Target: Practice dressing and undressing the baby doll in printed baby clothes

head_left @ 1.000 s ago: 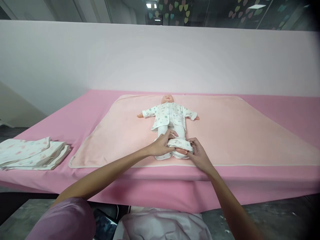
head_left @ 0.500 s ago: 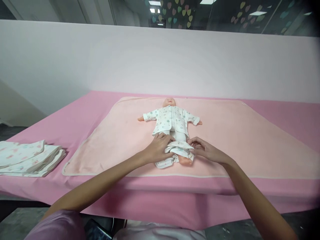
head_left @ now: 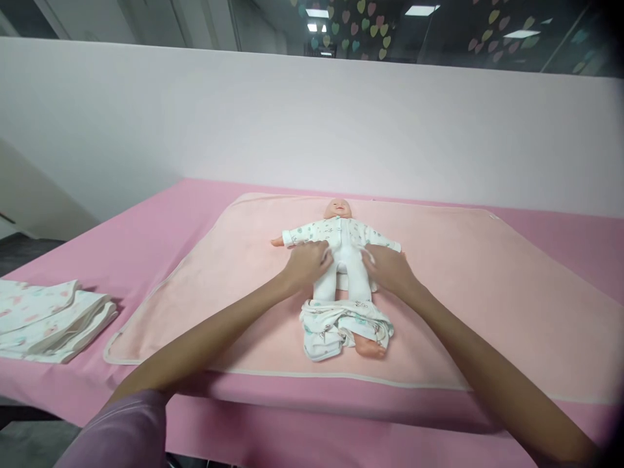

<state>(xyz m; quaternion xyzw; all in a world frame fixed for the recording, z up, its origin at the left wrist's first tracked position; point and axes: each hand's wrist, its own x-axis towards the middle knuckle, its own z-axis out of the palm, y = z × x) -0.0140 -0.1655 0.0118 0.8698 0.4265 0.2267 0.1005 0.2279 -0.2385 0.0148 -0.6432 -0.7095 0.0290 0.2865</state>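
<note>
A baby doll lies face up on a peach blanket. It wears a printed white jacket and white leggings. Printed trousers sit bunched round its ankles, with one bare foot poking out. My left hand rests at the doll's left hip, fingers curled on the jacket's lower edge. My right hand mirrors it on the other side, fingers curled on the other flap. Both hands cover the jacket's hem.
The blanket lies on a table under a pink cloth. A stack of folded printed cloths lies at the table's left end. A pale partition wall stands right behind the table.
Both hands have left the bunched trousers at the doll's ankles and moved up to its hips and jacket. The trousers now lie lower on the legs. The view has moved closer.
</note>
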